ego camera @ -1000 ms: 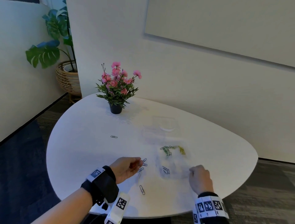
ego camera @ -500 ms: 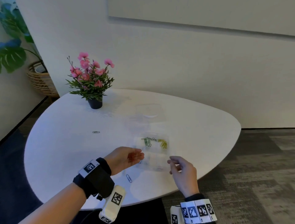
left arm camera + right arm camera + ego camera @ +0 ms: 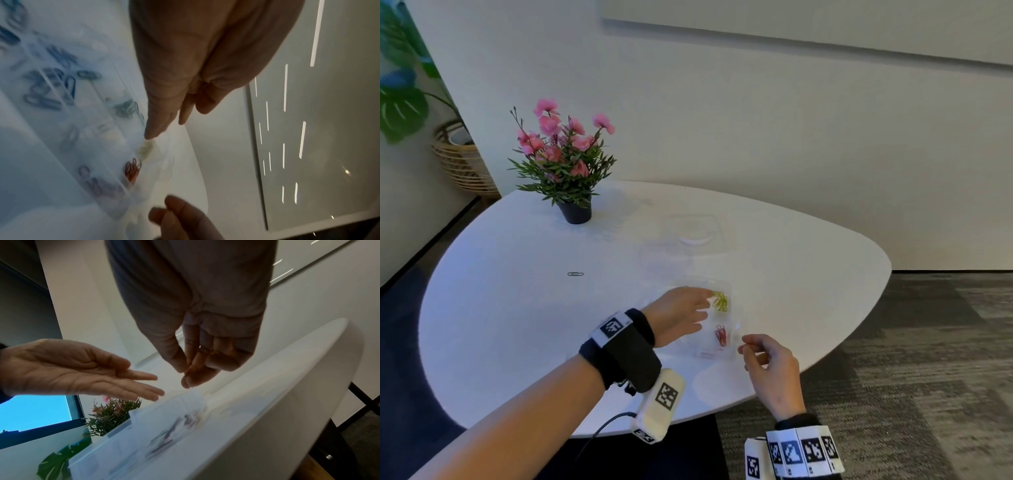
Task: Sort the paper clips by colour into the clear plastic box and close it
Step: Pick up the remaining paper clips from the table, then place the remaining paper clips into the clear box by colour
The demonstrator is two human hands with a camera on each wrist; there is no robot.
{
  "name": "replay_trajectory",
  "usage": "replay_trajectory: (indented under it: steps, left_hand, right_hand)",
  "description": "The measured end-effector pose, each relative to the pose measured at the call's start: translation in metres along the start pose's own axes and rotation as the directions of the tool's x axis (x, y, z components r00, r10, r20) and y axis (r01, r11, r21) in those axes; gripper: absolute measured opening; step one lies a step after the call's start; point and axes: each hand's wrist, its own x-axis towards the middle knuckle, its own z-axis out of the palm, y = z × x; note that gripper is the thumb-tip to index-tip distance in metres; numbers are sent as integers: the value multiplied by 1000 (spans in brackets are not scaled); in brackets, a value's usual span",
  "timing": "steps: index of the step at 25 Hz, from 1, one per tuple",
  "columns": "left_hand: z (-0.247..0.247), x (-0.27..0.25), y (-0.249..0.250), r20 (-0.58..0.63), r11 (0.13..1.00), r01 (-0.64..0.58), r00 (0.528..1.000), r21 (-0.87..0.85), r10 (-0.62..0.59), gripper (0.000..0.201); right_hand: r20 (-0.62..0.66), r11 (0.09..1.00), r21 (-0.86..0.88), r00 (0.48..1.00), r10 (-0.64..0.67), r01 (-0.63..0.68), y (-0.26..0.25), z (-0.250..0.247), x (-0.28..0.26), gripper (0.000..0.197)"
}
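Observation:
The clear plastic box (image 3: pixel 709 354) lies open near the table's front edge. In it I see yellow clips (image 3: pixel 720 301), red clips (image 3: pixel 720 335) and, in the blurred left wrist view, blue clips (image 3: pixel 68 84) in separate compartments. My left hand (image 3: pixel 702 301) reaches flat over the box, fingers straight, palm empty, fingertips by the yellow clips. My right hand (image 3: pixel 748 344) hovers just off the box's near right corner, fingers curled with thumb against fingertips (image 3: pixel 186 374). Nothing shows between them. One dark clip (image 3: pixel 575 273) lies alone on the table, far left.
The clear lid (image 3: pixel 693 233) lies flat on the white table (image 3: pixel 517 325) behind the box. A potted pink flower (image 3: pixel 571 161) stands at the back left. A wicker basket with a large plant (image 3: pixel 458 161) sits on the floor to the left. The table edge runs just right of my right hand.
My left hand moved from the table left of the box to over the box and opened flat. Red clips now lie in the box. My right hand lifted off the box's near corner.

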Motion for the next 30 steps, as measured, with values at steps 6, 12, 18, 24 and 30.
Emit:
replay_trajectory:
  steps: [6,12,18,24,30]
  left_hand:
    - [-80,-51,-15,-360,983,-144,916,117,177,22]
    - [-137,-92,-51,-572,977,-39,806,209,154,23]
    - [-115,-79,-61,-429,869,3,870,495,242,19]
    - [-109,-59,-59,-386,761,26,873,648,298,15]
    - [-136,-70,-78,-466,783,69,835,618,294,15]
  right_hand:
    - [228,933,-322,970,-88,161,-14,12,-2,48]
    - [248,932,-284,956,-156,226,-32,12,28,8]
    - [-8,962,-200,982,-191,185,-33,2,56,8]
    - [-12,940,-340,1000,-29,23,-16,10,44,31]
    - [309,917,-247,923,-231,313,-67,61,15,30]
